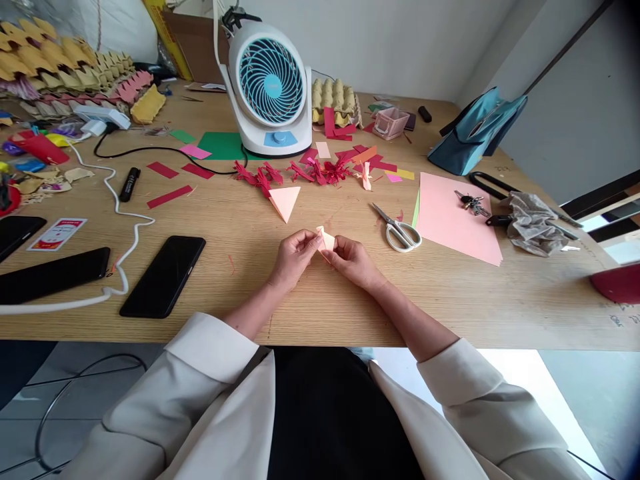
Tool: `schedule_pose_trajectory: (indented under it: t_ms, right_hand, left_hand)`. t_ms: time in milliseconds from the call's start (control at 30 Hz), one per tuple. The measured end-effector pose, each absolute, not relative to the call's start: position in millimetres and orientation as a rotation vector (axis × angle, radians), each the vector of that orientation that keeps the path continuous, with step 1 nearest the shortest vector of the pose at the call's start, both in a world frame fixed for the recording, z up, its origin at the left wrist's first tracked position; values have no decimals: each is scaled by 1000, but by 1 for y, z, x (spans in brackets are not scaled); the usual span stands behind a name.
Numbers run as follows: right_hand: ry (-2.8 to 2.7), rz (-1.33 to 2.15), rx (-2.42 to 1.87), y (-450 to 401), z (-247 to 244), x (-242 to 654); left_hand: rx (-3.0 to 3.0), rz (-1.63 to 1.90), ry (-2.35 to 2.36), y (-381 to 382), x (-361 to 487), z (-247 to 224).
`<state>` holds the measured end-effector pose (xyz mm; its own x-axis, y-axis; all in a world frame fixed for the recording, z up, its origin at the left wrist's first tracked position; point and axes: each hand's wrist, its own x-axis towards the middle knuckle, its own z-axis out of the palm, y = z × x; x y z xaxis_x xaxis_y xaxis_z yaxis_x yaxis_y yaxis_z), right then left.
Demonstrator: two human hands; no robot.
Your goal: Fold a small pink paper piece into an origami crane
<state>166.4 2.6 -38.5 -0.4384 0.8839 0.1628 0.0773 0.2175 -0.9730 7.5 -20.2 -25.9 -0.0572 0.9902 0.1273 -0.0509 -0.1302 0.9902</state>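
A small piece of pale peach paper (pixel 327 240) is pinched between both hands, low over the table. My left hand (pixel 296 257) grips its left side between thumb and fingers. On its right side my right hand (pixel 355 261) is closed on the same paper. A folded peach paper triangle (pixel 286 203) lies just beyond my left hand. White-handled scissors (pixel 397 231) rest to the right of my right hand, blades pointing away to the left. Behind these sits a row of dark red cut-paper pieces (pixel 320 172).
A white fan (pixel 271 87) stands at the back. Pink paper sheets (pixel 455 213) with keys (pixel 473 203) on them lie at right, near a blue bag (pixel 475 133). A phone (pixel 164 277) and a white cable (pixel 136 240) occupy the left; egg trays (pixel 60 60) are stacked behind.
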Motion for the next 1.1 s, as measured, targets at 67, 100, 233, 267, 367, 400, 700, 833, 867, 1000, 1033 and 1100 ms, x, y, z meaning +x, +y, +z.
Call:
schedule_pose_trajectory:
  t_ms: [67,100,233,267,367,400,700,833,867,1000,1033,1100]
  right_hand:
    - [-1758,1267,-916,1,-38,167]
    - [-1772,1264,-909,1,-38,167]
    - [-1837,1260,-894,1,-37,168]
    - [-1852,1248,-903,0,-37,168]
    - [-1893,1206,-952,0,-35,168]
    - [-1908,1191,-974,-1,-35,168]
    - [-2017,1034,-1052,-4,-32,164]
    - [-2052,1013,-1049,-4,-32,165]
    - [-2053,1030,-1044,-5,-32,165]
    - [-1978,1200,-989,-5,-29,166]
    - [-1954,1241,-979,-5,-29,165]
    - [-1924,1285,-975,-4,-29,165]
  left_hand:
    - [1232,1372,1160,-20,7,-26]
    - [1227,1364,1166,-20,7,-26]
    - [1169,1327,1169,-21,6,-25]
    - [1150,1326,1167,-21,6,-25]
    - [1124,1332,1162,-21,5,-24]
    - [1127,1331,1160,-20,5,-23]
    - [1206,1365,1121,-18,6,-22]
    - [1323,1391,1093,-15,4,-27]
    - [1330,1380,1064,-14,3,-28]
    - [1329,1275,909,-15,4,-30]
    - [1328,1251,884,-15,4,-30]
    - [1315,1219,863,-16,4,-29]
